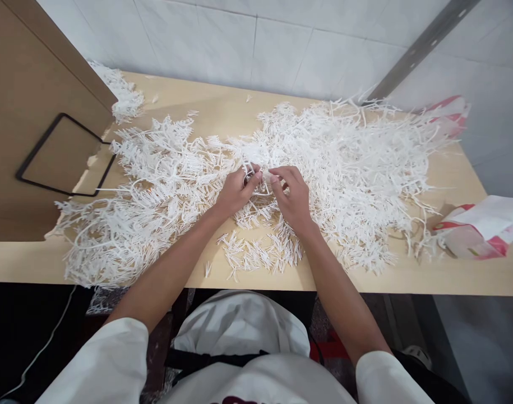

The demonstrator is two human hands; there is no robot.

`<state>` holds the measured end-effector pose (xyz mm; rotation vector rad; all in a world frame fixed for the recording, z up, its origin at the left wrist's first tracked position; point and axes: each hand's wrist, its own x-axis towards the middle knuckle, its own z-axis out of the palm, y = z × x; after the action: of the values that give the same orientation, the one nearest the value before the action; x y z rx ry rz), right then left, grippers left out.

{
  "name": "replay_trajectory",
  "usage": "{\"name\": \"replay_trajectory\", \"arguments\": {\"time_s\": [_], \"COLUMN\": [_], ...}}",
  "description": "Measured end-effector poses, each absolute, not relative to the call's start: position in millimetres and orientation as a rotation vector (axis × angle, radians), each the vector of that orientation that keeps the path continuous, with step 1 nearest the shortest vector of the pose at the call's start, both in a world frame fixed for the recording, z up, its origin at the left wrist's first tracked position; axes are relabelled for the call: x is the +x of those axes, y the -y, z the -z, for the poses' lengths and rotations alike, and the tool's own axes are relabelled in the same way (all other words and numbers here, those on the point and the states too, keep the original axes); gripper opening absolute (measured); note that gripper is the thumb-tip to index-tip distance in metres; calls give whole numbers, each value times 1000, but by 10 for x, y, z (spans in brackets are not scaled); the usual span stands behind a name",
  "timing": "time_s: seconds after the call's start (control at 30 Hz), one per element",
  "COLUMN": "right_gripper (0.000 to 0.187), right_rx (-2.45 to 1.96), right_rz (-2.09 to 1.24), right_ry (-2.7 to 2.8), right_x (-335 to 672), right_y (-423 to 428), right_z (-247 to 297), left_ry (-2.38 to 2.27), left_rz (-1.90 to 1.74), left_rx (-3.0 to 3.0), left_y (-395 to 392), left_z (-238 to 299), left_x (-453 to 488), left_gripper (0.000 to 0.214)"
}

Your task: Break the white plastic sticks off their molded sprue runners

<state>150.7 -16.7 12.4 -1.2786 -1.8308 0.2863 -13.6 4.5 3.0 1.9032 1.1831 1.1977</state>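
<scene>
Your left hand (235,193) and right hand (292,196) both pinch one white plastic sprig (262,178) over the heap (357,163) at mid-table (407,275). Grip it close to the stem, fingertips nearly meeting, so it likely flexes less.

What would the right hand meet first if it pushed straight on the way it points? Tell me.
Most likely the white plastic piece it is pinching, and just behind that the left hand. The right hand points up-left at them. Depth is hard to judge.
</scene>
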Motion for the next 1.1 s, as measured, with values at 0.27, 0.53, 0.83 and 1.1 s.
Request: {"name": "replay_trajectory", "arguments": {"time_s": [0.27, 0.53, 0.83, 1.1], "right_gripper": [13, 16, 8, 16], "right_rx": [-1282, -1289, -1376, -1233], "right_rz": [-173, 47, -166, -195], "right_ry": [2039, 2075, 1721, 1909], "right_x": [1491, 1462, 1467, 1512], "right_y": [154, 147, 197, 158], "right_z": [-99, -55, -117, -103], "left_ry": [-1240, -1265, -1306, -1249], "left_rz": [-1180, -1193, -1292, -1306], "left_rx": [2061, 2050, 1776, 1903], "left_y": [-20, 5, -10, 41], "left_z": [-15, -33, -62, -76], "left_x": [-119, -86, -86, -81], "left_gripper": [19, 18, 17, 27]}}
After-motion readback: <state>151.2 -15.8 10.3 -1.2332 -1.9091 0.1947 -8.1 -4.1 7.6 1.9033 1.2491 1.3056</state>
